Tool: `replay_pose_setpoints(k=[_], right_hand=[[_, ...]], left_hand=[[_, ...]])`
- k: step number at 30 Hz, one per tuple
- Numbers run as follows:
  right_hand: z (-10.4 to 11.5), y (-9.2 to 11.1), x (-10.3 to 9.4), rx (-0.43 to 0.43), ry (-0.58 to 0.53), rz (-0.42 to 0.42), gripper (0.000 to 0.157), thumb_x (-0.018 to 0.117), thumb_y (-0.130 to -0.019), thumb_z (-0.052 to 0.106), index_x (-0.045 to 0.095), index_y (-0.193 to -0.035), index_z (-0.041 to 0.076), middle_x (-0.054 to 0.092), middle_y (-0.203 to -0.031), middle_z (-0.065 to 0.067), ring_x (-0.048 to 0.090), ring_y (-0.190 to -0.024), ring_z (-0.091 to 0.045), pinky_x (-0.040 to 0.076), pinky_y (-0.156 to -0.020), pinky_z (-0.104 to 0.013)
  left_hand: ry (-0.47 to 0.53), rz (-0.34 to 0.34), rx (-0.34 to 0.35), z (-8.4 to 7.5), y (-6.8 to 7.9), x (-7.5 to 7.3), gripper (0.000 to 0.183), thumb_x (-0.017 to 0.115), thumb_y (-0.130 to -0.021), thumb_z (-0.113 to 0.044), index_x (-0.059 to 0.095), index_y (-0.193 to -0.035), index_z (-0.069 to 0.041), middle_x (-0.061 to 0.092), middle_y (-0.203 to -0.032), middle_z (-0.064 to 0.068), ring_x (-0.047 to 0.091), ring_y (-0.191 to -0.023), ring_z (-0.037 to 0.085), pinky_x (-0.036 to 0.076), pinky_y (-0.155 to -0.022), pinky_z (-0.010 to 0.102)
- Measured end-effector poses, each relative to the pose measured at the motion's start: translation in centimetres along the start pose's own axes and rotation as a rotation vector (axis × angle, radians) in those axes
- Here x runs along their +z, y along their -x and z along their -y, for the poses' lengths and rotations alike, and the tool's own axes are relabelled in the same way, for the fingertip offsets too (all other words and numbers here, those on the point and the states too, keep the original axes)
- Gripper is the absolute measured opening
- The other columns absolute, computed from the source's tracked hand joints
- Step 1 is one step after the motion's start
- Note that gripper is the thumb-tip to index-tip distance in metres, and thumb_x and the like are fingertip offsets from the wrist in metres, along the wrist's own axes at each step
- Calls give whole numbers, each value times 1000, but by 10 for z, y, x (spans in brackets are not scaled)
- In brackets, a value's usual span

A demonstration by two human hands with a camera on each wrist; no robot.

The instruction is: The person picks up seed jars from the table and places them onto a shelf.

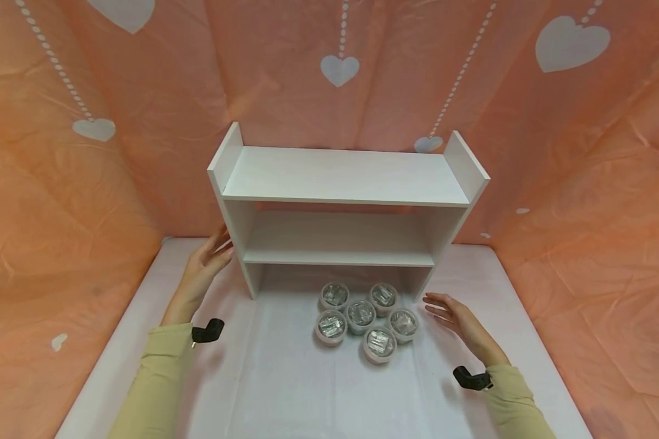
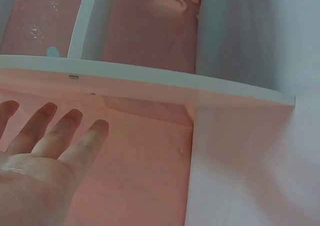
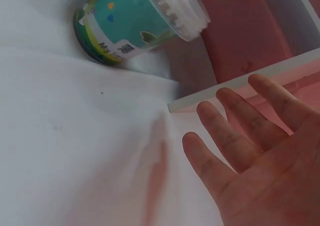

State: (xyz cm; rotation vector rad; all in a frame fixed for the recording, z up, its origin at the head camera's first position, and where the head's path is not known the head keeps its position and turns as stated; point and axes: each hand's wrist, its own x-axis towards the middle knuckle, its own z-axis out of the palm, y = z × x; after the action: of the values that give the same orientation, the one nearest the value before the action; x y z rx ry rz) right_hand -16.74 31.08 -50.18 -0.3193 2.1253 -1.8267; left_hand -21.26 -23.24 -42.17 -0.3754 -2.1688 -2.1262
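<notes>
A white two-tier shelf (image 1: 340, 238) stands upright at the back of the table. Beside its left side panel is my left hand (image 1: 204, 268), fingers extended toward the panel; the left wrist view shows the spread fingers (image 2: 90, 138) close to that board. Near the foot of the right side panel my right hand (image 1: 461, 320) hovers with fingers straight and nothing in them. Several small lidded tubs (image 1: 360, 314) with silvery contents cluster in front of the shelf. One tub (image 3: 132, 21) shows a green printed label and a clear lid in the right wrist view.
Pink cloth (image 1: 285, 73) with white hearts hangs behind the shelf and along both sides. A white cover lies over the table (image 1: 285, 390). Dark wrist cameras (image 1: 208, 331) are strapped at both cuffs.
</notes>
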Motion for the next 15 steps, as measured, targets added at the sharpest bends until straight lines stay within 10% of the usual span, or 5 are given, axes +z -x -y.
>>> replay_pose_setpoints(k=[5, 15], right_hand=[[-7, -3, 3, -19, -18, 26, 60, 19, -107, 35, 27, -143, -13, 27, -145, -35, 28, -132, -49, 29, -110, -47], [-42, -13, -2, -121, -48, 110, 52, 20, -108, 32, 33, -146, -2, 38, -146, -19, 44, -129, -22, 38, -103, -24]], left_hand=[[-1, -34, -3, 1, -3, 5, 61, 57, -96, -6, 31, -150, -13, 31, -149, 22, 30, -135, 40, 36, -106, 28], [6, -36, -9, 2, -8, 12, 61, 57, -97, -6, 27, -151, -6, 29, -150, 21, 29, -135, 39, 42, -94, 14]])
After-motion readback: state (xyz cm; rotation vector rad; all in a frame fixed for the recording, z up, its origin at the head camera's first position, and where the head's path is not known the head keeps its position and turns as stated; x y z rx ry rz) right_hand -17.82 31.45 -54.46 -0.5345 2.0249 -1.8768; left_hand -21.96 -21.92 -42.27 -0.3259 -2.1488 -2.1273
